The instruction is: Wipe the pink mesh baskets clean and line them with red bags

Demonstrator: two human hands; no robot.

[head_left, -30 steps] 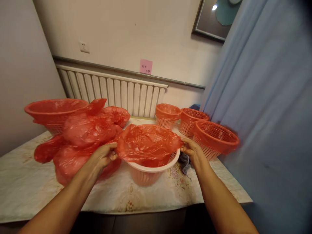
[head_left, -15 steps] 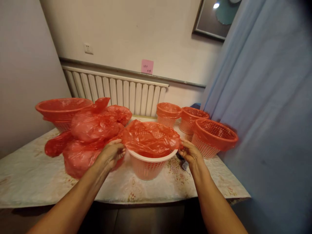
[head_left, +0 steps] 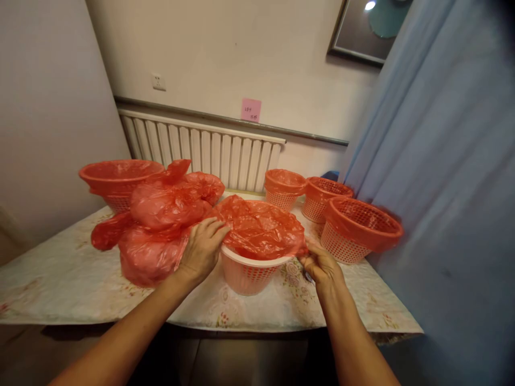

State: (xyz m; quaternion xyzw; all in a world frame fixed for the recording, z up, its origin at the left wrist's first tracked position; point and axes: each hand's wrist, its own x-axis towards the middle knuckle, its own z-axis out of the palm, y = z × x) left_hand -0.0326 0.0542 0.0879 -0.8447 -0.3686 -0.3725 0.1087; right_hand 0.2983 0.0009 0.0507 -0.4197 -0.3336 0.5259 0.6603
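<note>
A white perforated basket (head_left: 247,272) stands near the middle of the table's front. A thin red plastic bag (head_left: 261,228) lies over its mouth and back rim, while the front rim shows bare. At the basket's left rim, my left hand (head_left: 203,246) is on the bag's edge, its fingers together and bent over it. My right hand (head_left: 319,262) pinches the bag's edge just outside the right rim. Filled red bags (head_left: 151,257) are heaped to the left of my left hand.
A wide red-lined basket (head_left: 120,174) stands at the back left. Three smaller lined baskets (head_left: 346,249) are at the right, near a blue curtain (head_left: 446,187). A radiator (head_left: 201,150) runs behind the table (head_left: 60,273).
My left hand has turned and moved up onto the left rim, with its back now showing. My right hand stays at the right rim. The view has shifted slightly.
</note>
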